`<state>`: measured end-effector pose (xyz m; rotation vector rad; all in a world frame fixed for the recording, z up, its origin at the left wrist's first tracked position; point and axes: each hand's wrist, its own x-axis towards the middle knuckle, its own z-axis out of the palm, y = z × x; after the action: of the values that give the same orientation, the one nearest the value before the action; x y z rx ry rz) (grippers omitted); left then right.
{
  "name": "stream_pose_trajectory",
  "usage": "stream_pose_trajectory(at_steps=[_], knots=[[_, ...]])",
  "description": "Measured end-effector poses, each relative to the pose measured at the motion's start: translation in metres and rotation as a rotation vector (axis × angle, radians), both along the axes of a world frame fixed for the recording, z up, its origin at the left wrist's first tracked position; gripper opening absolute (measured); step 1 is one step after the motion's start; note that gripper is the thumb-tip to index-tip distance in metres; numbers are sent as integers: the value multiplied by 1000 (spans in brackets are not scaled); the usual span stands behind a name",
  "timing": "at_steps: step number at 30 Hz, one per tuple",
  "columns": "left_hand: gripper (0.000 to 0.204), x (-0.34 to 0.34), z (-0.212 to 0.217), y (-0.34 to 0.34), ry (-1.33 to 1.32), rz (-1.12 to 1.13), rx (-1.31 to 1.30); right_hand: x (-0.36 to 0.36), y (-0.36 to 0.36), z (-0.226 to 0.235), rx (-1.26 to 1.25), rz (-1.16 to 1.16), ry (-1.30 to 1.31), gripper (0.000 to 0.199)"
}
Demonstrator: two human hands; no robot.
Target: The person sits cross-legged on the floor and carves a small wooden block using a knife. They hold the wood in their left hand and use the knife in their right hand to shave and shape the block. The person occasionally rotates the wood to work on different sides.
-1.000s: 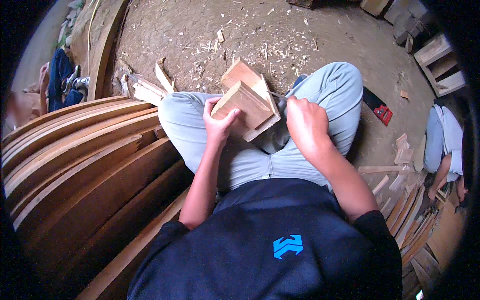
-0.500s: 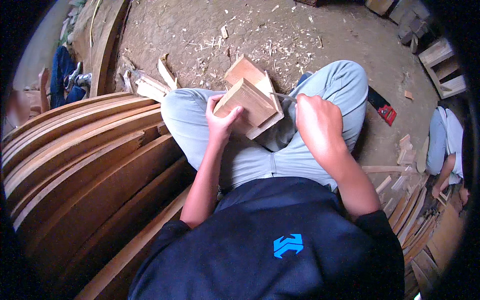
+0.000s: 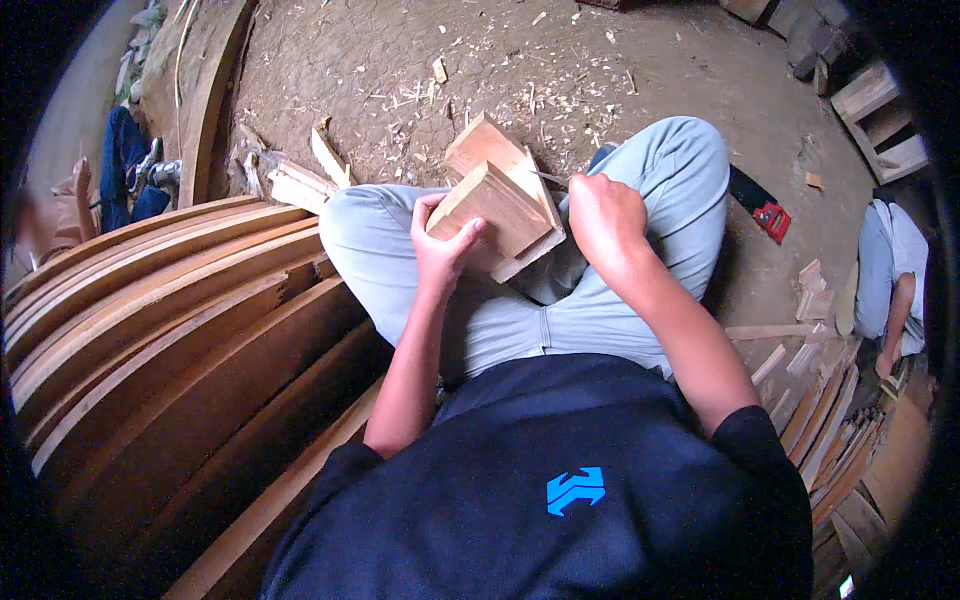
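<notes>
Between my bent knees sits a small joined piece of pale wood (image 3: 492,212), made of thick blocks set against a narrower strip. My left hand (image 3: 442,245) is closed round its left side, the thumb pressed on the nearer block's face. Closed in a fist, my right hand (image 3: 610,215) grips a thin tool with a slim dark shaft (image 3: 552,178). That shaft points left and meets the strip's edge near the gap between the blocks. Its handle is hidden inside my fist, so I cannot make out the tool's exact kind.
Long curved-looking boards (image 3: 150,310) are stacked at my left. A red-handled saw (image 3: 765,215) lies beyond my right knee, with wood offcuts (image 3: 813,290) nearby. Shavings (image 3: 440,70) litter the dirt floor. Other people sit at the far left (image 3: 75,205) and far right (image 3: 895,280).
My right hand has shifted left and slightly up, bringing the tool's shaft farther in toward the wood. The left hand still holds the piece in nearly the same place.
</notes>
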<state>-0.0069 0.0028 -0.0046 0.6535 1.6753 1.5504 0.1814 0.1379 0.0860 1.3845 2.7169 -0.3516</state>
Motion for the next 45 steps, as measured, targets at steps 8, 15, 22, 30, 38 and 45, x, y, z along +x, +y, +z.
stream_pose_trajectory(at_steps=[8,15,22,30,38,45], knots=[[58,0,0,-2,-34,40,17,5,-2,22,-6,-23,-1,15],[60,-4,-1,0,38,-41,-2,8,22,-35,-123,-115,-6,16],[57,0,8,0,-68,-2,15,12,20,-46,-86,-101,38,16],[56,0,5,-1,-53,-10,31,-11,22,-53,-70,-94,-10,18],[55,1,2,1,-90,-10,48,-10,23,-34,-43,-99,-38,17],[58,-1,3,-2,8,-16,27,-16,12,-33,-16,-83,-69,18]])
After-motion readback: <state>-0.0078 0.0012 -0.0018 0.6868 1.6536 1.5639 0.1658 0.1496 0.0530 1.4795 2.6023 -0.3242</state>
